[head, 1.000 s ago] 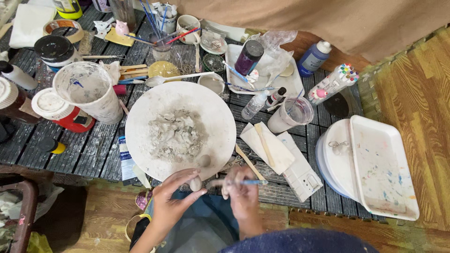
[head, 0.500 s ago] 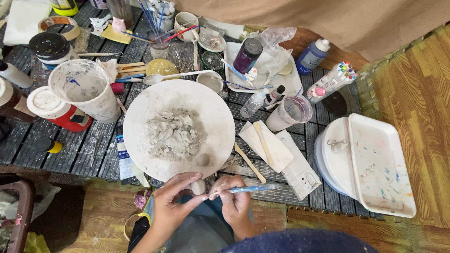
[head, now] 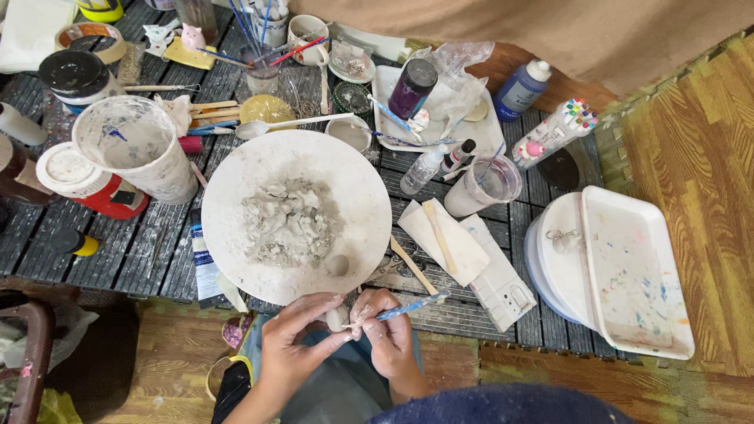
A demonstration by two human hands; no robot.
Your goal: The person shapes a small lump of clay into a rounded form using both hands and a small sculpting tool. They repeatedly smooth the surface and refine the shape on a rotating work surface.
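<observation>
Fingers of the left hand [head: 302,341] are curled and pinched on a small clay lump [head: 339,318], held just off the near edge of the bench [head: 157,251], over the lap. Fingers of the right hand [head: 385,334] are closed round a blue-handled tool [head: 408,306], pen-style; the tool's working tip is set at or v. near the lump, contact too small to confirm.

Key relation: the lump lies just left of the right hand, betw. the two hands, and is already gripped by the left, so the left hand is the nearer one. The tool's long axis runs from the lump at lower left up to the right, handle end pointing out over the bench's near edge, approx. crosswise to the lump.

Just beyond the hands, on the bench near its front edge, a round white board [head: 259,169] is seen w/ a rough grey clay mass [head: 289,220] at its middle and a small clay ball [head: 338,265] near its near rim. Wooden sticks [head: 440,235] lie on a white pad to the right of the board. At the bench's right end a white palette tray [head: 636,275] rests on a round lid. A clay-smeared white cup [head: 137,149] stands at the left, brushes in a jar [head: 259,39] toward the far edge.
</observation>
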